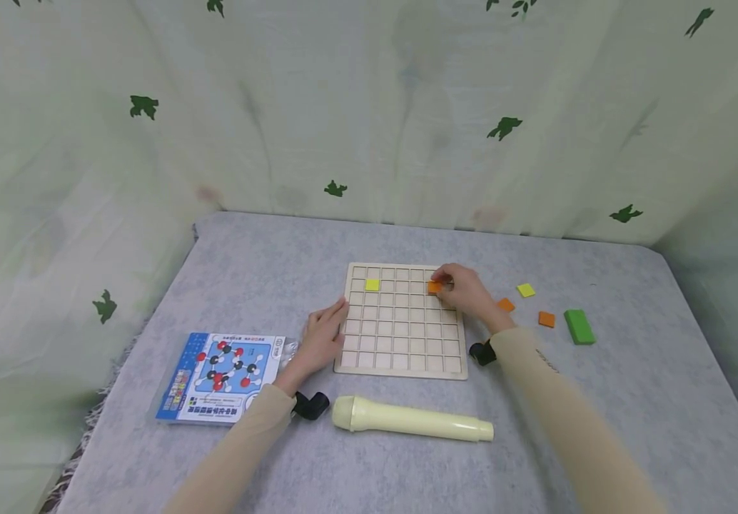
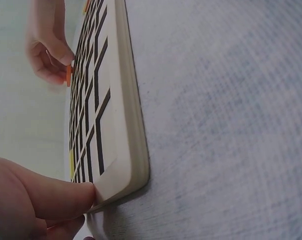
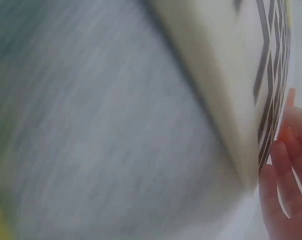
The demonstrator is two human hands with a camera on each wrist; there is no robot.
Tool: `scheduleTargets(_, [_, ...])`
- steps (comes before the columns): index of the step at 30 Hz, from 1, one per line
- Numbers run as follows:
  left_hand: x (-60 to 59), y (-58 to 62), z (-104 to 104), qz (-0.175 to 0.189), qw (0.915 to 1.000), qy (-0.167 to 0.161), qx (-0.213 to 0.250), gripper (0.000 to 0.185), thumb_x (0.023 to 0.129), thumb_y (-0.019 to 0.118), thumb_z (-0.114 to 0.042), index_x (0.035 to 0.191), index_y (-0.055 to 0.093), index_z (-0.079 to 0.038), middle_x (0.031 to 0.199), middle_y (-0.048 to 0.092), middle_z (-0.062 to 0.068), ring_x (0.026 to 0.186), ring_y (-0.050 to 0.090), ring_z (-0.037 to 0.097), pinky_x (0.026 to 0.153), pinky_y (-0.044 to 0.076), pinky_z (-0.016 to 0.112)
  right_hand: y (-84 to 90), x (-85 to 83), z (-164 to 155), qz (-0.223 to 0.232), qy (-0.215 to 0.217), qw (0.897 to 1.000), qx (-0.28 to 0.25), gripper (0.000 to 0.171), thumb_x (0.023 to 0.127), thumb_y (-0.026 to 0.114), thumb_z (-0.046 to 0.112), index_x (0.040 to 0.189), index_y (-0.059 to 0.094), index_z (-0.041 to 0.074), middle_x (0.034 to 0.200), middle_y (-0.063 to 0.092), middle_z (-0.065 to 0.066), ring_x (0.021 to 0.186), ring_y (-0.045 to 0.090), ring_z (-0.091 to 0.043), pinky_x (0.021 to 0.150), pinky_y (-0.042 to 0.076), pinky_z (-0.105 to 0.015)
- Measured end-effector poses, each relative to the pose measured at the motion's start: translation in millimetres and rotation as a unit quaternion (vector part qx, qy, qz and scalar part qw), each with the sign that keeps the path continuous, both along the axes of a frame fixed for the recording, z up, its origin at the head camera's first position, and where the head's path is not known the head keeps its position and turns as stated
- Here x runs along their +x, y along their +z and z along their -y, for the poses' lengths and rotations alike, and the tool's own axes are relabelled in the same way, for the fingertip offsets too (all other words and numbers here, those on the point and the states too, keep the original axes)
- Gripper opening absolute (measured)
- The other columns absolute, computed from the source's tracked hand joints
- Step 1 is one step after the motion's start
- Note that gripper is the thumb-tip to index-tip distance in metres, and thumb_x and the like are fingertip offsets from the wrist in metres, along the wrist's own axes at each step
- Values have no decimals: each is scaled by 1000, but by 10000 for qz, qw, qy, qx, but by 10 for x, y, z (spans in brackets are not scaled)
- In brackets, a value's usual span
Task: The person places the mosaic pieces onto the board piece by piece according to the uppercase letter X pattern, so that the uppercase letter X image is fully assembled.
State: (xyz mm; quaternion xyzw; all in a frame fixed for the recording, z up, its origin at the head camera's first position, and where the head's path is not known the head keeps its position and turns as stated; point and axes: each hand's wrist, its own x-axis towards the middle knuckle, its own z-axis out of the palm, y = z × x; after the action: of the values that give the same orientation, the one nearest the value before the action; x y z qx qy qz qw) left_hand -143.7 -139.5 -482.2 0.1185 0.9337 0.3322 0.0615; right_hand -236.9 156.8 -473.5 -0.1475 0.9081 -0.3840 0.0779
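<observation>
Pinching an orange tile [image 1: 434, 287] over the far right cells of the grid board [image 1: 401, 325], the right hand [image 1: 467, 289] has its fingers curled round the piece; the left-wrist view shows the tile [image 2: 69, 76] held on edge at the board's face. The left hand [image 1: 320, 337] lies flat with straight fingers against the board's left edge, its thumb [image 2: 51, 192] pressed to the near corner of the frame. A yellow tile [image 1: 372, 284] sits in a cell near the board's far left corner.

Right of the board, toward the right edge of the surface [image 1: 632, 400], lie two more orange tiles [image 1: 506, 305], a yellow tile [image 1: 526, 290] and a green block [image 1: 579, 326], apart from each other. A cream tube [image 1: 411, 420] lies just in front of the board; a blue booklet [image 1: 223, 376] rests near the left edge. Leaf-print curtains [image 1: 369, 107] close off the back and both sides, and open grey cloth remains along the near and far edges.
</observation>
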Motion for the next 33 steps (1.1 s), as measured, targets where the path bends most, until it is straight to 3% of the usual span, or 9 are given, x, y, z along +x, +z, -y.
scheduleTargets(11, [-7, 4, -9, 37, 10000, 17, 22, 55, 92, 49, 3, 146, 34, 3, 155, 24, 15, 131, 25, 37, 103, 21, 52, -8, -12, 76, -101, -37, 9997, 237, 26, 87, 59, -5, 113, 63, -2, 112, 61, -16, 105, 56, -29, 90, 46, -40])
scheduleTargets(19, [5, 15, -11, 56, 10000, 36, 21, 55, 92, 49, 4, 145, 34, 4, 155, 24, 15, 130, 25, 38, 103, 21, 52, 6, -2, 0, -152, -110, 9998, 30, 26, 87, 59, -2, 113, 62, -2, 112, 61, -16, 103, 55, -30, 89, 46, -42])
scheduleTargets(27, [-4, 3, -15, 32, 9999, 84, -56, 56, 92, 50, 3, 146, 34, 2, 155, 24, 13, 131, 25, 37, 103, 23, 52, 61, 43, -428, -524, -665, 9955, -435, 23, 89, 59, -1, 111, 61, -2, 109, 62, -17, 101, 56, -31, 87, 47, -44])
scheduleTargets(33, [-8, 8, -19, 11, 9999, 74, -89, 56, 92, 50, 3, 146, 33, 2, 155, 24, 13, 130, 26, 37, 103, 23, 52, 59, 118, -898, -520, -1256, 9891, -566, 24, 91, 61, 6, 114, 60, 1, 112, 61, -15, 102, 54, -28, 88, 45, -43])
